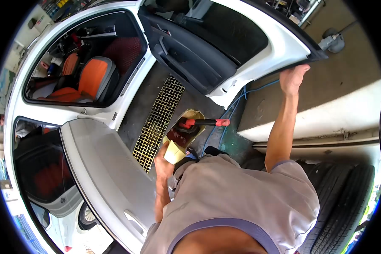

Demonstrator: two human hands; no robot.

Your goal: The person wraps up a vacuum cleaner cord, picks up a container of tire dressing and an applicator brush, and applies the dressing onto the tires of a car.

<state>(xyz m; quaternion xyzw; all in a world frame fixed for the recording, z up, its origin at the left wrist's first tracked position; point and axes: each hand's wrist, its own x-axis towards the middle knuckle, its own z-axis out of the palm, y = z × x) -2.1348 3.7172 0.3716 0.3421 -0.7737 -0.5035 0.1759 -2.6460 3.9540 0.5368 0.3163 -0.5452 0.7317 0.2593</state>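
My left hand [164,164] grips the near end of a cream plastic container [176,153] with an open top. Inside it lies something dark red [178,137], perhaps a cloth or liquid; I cannot make out which. A tool with a red and black handle [207,122] rests in the container, its handle sticking out over the right rim. My right hand [294,79] is raised to the upper edge of the white car's open front door [279,42], its fingers curled against that edge and partly hidden.
The white car's rear door [110,165] also stands open on my left. A yellow floor grating [160,120] runs between the doors. Blue hoses [230,114] lie on the floor near the wall ledge [317,114]. Stacked tyres [347,203] stand behind me at right.
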